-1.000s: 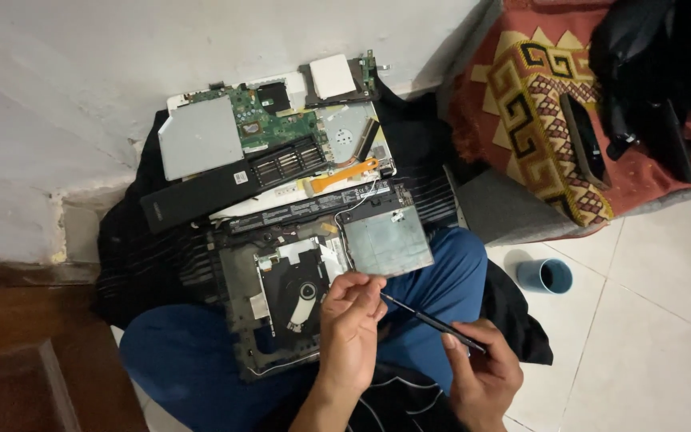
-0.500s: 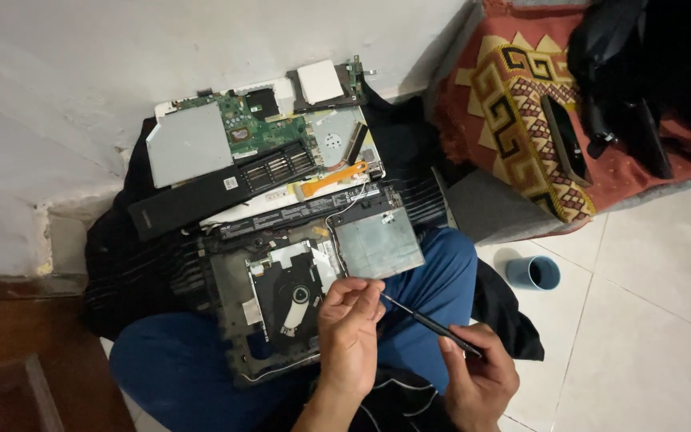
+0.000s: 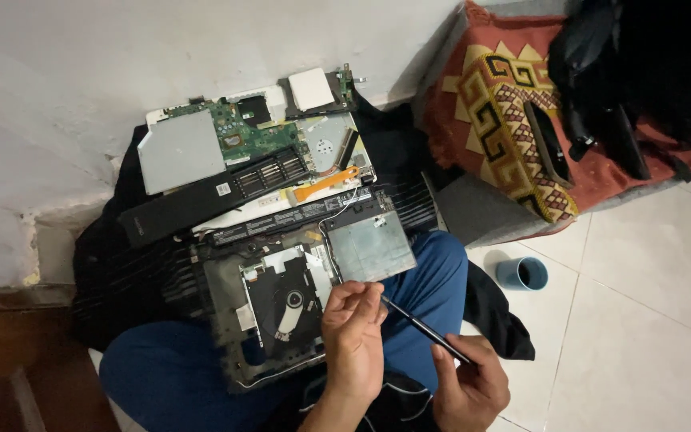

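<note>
An opened laptop base (image 3: 225, 320) lies across my lap, with a bare optical drive (image 3: 285, 308) and a silver metal plate (image 3: 371, 246) in it. My left hand (image 3: 353, 332) hovers over its right edge, thumb and fingertips pinched together. The tip of a thin black screwdriver (image 3: 425, 328) meets those fingertips. My right hand (image 3: 472, 388) grips the screwdriver's handle lower right. I cannot see whether anything small sits in the pinch.
Against the wall lie a green circuit board (image 3: 241, 138), a silver drive (image 3: 179, 150), a long black battery (image 3: 201, 198) and an orange pry tool (image 3: 325, 184). A blue cup (image 3: 521, 274) stands on the tiles. A patterned red cushion (image 3: 505, 128) holds a black bag (image 3: 641, 72).
The view has drifted slightly. Both hands keep their places, with the left fingertips still pinched at the screwdriver tip.
</note>
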